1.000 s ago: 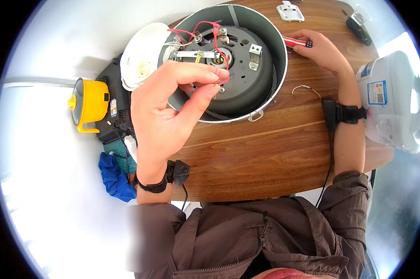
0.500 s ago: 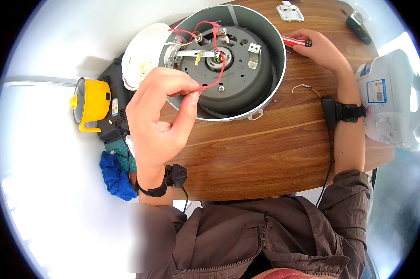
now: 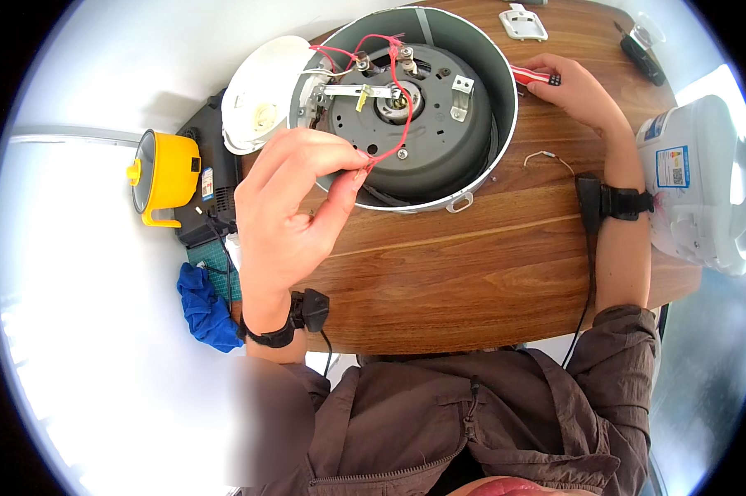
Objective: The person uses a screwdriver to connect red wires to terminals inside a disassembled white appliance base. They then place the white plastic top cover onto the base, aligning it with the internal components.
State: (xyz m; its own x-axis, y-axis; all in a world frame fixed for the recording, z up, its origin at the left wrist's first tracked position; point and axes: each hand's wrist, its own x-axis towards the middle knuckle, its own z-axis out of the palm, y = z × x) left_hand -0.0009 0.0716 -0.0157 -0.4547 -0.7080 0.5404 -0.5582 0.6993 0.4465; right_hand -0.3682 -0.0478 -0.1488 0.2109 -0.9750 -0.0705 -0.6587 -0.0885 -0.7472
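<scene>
My left hand (image 3: 290, 211) pinches the end of a red wire (image 3: 408, 124) between thumb and forefinger, above the near rim of a round metal housing (image 3: 505, 54). The wire curves up over a dark grey round base (image 3: 439, 157) inside the housing, toward screw terminals and other red wires. A metal strip (image 3: 356, 93) with a yellow piece crosses the middle. Right of the housing, my right hand (image 3: 583, 95) is closed around a red tool handle with white stripes and a black end (image 3: 531, 76); the tool's far part is hidden behind the housing.
A white lid-like part (image 3: 253, 103) leans left of the housing. Farther left stand a yellow pot (image 3: 173, 174), a black case (image 3: 216, 219) and a blue cloth (image 3: 203, 310). A white bucket (image 3: 691, 182) stands right. A short loose wire (image 3: 546, 155) and a white frame (image 3: 523, 23) lie on the wooden table (image 3: 455, 281).
The view has shifted slightly, so the housing sits a little farther right and up. My left hand keeps its pinch on the red wire; my right hand stays at the tool handle.
</scene>
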